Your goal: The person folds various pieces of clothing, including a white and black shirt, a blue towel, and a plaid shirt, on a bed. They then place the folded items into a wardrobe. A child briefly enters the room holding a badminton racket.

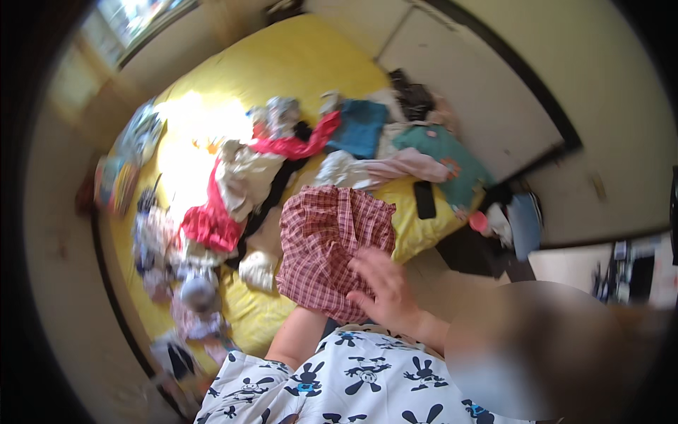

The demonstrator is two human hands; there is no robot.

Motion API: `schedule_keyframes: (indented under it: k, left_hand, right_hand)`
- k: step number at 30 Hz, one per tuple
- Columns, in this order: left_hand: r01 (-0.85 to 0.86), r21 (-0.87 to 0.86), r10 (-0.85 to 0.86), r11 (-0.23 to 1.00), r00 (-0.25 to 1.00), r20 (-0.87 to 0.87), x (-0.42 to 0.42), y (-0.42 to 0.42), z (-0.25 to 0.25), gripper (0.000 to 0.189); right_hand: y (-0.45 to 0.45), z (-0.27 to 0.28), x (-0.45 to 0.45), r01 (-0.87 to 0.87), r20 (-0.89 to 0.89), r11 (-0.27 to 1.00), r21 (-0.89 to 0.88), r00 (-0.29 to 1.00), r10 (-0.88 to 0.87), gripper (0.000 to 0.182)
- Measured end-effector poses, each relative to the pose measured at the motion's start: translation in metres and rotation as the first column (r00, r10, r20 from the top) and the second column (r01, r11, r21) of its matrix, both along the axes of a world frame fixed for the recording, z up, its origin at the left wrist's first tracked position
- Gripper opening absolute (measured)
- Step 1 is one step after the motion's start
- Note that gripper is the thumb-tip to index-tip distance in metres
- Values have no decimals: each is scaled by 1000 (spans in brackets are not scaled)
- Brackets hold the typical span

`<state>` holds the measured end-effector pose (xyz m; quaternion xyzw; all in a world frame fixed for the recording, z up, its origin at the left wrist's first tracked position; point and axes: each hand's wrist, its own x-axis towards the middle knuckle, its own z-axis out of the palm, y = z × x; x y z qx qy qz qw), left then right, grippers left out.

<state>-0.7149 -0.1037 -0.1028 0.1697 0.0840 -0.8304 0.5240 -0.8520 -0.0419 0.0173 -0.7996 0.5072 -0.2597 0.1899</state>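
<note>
A red and pink plaid garment (pixel 323 238) with gathered cloth lies bunched before me, near the middle of the view. My right hand (pixel 384 289) rests against its lower right side, fingers spread, with no cloth visibly gripped. My left forearm comes up from below and ends under the garment, so the left hand is hidden by the cloth. Just beyond the garment, a white and pale pink garment (pixel 392 168) stretches across the bed. A black smartphone (pixel 424 200) lies to the right of the plaid cloth.
The bed has a yellow sheet (pixel 254 318). Around it lie a red garment (pixel 212 228), a cream garment (pixel 246 177), folded blue cloth (pixel 360 124), a green garment (pixel 445 153) and mixed clothes at the left. A pink object (pixel 478 222) sits beyond the bed's right edge. At lower right, an area is blurred.
</note>
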Motion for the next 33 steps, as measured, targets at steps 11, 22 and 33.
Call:
schedule_keyframes:
  k: [11, 22, 33]
  left_hand:
    - [737, -91, -738, 670, 674, 25, -57, 155, 40, 48]
    - [970, -166, -974, -177, -147, 174, -107, 281, 91, 50]
    - [791, -311, -849, -528, -487, 202, -137, 189, 93, 53]
  right_hand:
    - [205, -37, -42, 612, 634, 355, 706, -324, -702, 33]
    - [367, 17, 18, 754, 597, -449, 479, -655, -463, 73]
    - [269, 54, 113, 824, 813, -324, 465, -542, -213, 74]
